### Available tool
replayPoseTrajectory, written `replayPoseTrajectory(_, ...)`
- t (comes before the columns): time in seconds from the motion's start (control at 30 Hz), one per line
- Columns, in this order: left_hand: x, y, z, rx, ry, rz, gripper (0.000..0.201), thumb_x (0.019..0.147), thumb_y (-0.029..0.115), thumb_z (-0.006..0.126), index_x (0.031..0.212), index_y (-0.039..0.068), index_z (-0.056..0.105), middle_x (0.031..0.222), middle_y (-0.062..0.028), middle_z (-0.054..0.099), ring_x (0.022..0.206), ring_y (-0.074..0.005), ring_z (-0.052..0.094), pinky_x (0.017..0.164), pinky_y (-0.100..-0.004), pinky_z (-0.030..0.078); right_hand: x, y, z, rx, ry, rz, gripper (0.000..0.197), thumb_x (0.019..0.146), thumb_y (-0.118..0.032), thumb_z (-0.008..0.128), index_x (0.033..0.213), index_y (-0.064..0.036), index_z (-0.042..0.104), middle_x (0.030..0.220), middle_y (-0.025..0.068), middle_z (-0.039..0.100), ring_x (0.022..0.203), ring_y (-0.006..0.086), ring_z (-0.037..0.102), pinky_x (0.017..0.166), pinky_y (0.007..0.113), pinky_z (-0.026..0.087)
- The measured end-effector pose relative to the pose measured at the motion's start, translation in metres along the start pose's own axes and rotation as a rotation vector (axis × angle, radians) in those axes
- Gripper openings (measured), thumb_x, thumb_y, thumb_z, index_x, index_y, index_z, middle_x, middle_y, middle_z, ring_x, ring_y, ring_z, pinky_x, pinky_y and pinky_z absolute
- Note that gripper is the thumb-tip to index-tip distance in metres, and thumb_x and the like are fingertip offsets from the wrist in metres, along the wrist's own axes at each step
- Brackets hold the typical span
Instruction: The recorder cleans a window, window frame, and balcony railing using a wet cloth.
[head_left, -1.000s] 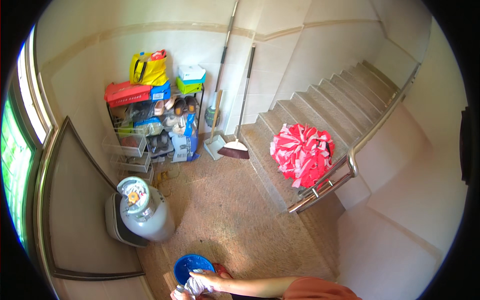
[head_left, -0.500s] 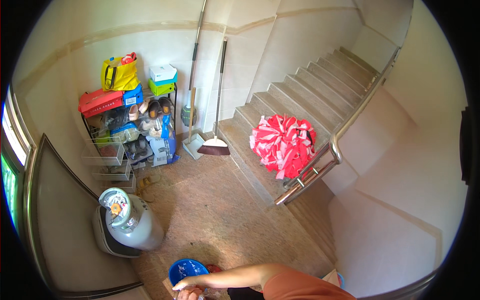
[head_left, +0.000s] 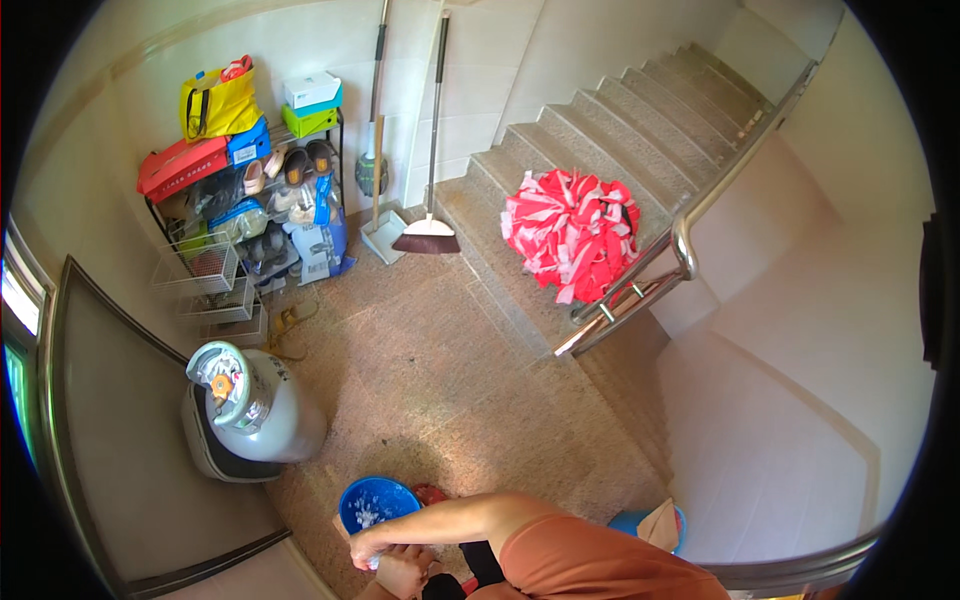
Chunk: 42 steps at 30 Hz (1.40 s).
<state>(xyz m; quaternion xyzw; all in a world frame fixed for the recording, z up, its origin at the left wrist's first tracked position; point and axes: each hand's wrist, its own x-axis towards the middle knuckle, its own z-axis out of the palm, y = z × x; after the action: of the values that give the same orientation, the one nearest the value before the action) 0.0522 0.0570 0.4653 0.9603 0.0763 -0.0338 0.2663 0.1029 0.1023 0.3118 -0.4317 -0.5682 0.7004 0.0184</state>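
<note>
We see a brown speckled floor [head_left: 420, 350] carrying a grey gas cylinder [head_left: 285, 412], a white dustpan [head_left: 384, 243] and yellow sandals [head_left: 286, 320]; we cannot tell whether the blue basin [head_left: 396, 493] rests directly on it.

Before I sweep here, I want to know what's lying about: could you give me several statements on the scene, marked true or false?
1. The broom stands bristles down. True.
2. The yellow bag lies on the floor. False: it is above the red box.
3. The gas cylinder has an orange valve knob. True.
4. The red-and-pink bundle sits on the gas cylinder. False: it lies low on the stairs.
5. The left hand is far from the right hand. False: they are close together, near the blue basin.
</note>
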Motion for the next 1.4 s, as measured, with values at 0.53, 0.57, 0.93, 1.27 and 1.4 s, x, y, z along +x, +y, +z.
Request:
replayPoseTrajectory(0.53,0.005,0.034,0.004,0.076,0.324,-0.047,0.017,0.075,0.018,0.063,0.084,0.007,0.053,0.105,-0.0096,0.056,0.1,-0.0239,0.057,0.092,-0.0373,0.043,-0.105,-0.04,-0.043,0.415,-0.067,0.192,0.027,0.079,-0.029,0.075,0.086,-0.004,0.067,0.088,0.0083,0.068,0.079,0.0154,0.065,0.071,0.028,0.052)
replayPoseTrajectory(0.57,-0.014,0.038,0.008,-0.08,0.533,-0.197,0.021,0.071,0.017,0.062,0.089,0.008,0.056,0.105,-0.012,0.057,0.101,-0.028,0.057,0.093,-0.0386,0.042,-0.107,-0.032,-0.048,0.578,-0.066,0.237,0.029,0.083,-0.032,0.072,0.091,-0.0053,0.066,0.088,0.007,0.068,0.082,0.0162,0.065,0.073,0.03,0.052)
replayPoseTrajectory(0.93,-0.197,0.12,-0.014,-2.183,2.015,-0.746,0.04,0.1,0.039,0.035,0.121,0.013,0.057,0.119,-0.0109,0.063,0.11,-0.0261,0.058,0.097,-0.05,0.043,-0.136,-0.135,-0.012,-0.04,-0.341,-0.221,0.026,0.073,-0.003,0.076,0.095,-0.0065,0.063,0.112,0.0062,0.061,0.105,0.0144,0.055,0.092,0.029,0.045)
replayPoseTrajectory(1.27,-0.303,0.237,-0.112,-1.969,1.821,-0.024,0.044,0.101,0.037,0.037,0.13,0.006,0.048,0.126,-0.0137,0.058,0.118,-0.0274,0.055,0.1,-0.0439,0.042,-0.114,-0.252,0.097,-0.348,-0.141,-0.219,0.018,0.069,-0.002,0.071,0.083,-0.0054,0.061,0.08,0.0,0.063,0.073,0.0072,0.057,0.068,0.025,0.048)
replayPoseTrajectory(1.4,-0.347,0.262,-0.128,-1.622,1.811,0.296,0.047,0.096,0.036,0.048,0.128,0.002,0.048,0.125,-0.0179,0.057,0.121,-0.0318,0.051,0.105,-0.0443,0.037,-0.153,-0.348,0.121,-0.215,-0.134,-0.214,0.018,0.069,-0.005,0.069,0.085,-0.0022,0.06,0.08,0.0016,0.062,0.076,0.0086,0.056,0.072,0.025,0.047)
